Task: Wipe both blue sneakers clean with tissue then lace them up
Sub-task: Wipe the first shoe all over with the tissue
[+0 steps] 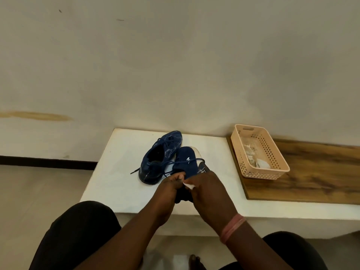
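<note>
Blue fabric sneaker [186,159] held over white table [120,172], left hand [169,189] gripping its heel end, right hand [209,191] pinching white tissue wad [190,185] against it, second blue sneaker [159,158] lying just beside, peach plastic basket [259,152] on wooden board [311,172].

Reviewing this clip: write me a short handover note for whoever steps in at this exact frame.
Left hand: gripping the near sneaker at its heel end.
Right hand: on the same sneaker, pinching a small white tissue against it.
Far sneaker: lying on its side on the white bench, laces loose, pale streaks visible.
Peach basket on the wooden board holds crumpled tissues.
Done: cannot confirm either shoe is clean.
Left: finish wiping the near sneaker, wipe the far one, lace both.
</note>
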